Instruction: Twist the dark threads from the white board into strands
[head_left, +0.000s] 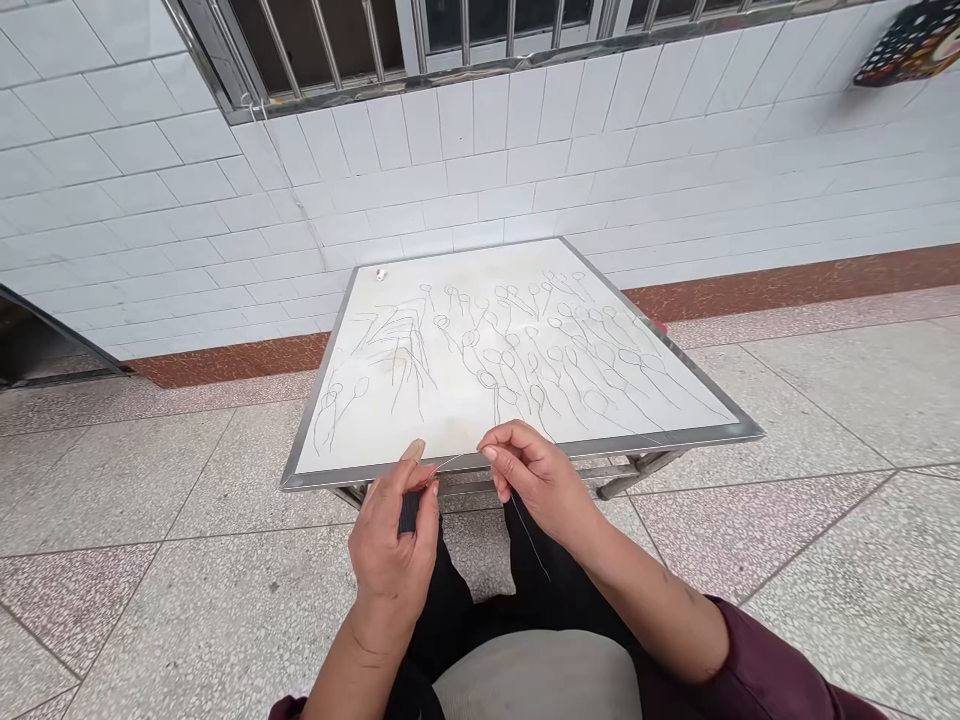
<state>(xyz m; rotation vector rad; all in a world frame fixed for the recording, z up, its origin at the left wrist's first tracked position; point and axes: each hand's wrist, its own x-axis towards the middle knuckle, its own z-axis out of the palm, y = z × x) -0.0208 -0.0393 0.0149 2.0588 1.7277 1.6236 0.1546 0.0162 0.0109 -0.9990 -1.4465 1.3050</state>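
**Fine strand held between two hands over a tabletop of loops**

A single fine wire-like strand (454,460) is held just above the near edge of the white tabletop (450,420), its free tail hanging below the right hand (536,480) over the dark trousers. By the right thumb and forefinger the strand is pinched, with no gap seen at the tips; the other fingers are loosely curled. By the left hand (394,530) the other end is gripped near the fingertips, thumb and forefinger brought close together. A dark ridged patch shows within that hand's curl; whether it is held cannot be told.

A slip is judged possible if the pinch is loosened, since the strand is so thin. A kink could be caused by an uneven pull, and the hanging tail could be snagged on the metal rim (705,436). If the tabletop were brushed by a wrist, the looped strands (555,355) could be tangled, as many are laid overlapping.

Two hands, one table and one strand in hand are counted. Well over two dozen looped strands are spread out, too crossed for an exact count; several straighter strands (409,365) lie toward the left. One small red-and-white item (381,274) is set near the far left corner.
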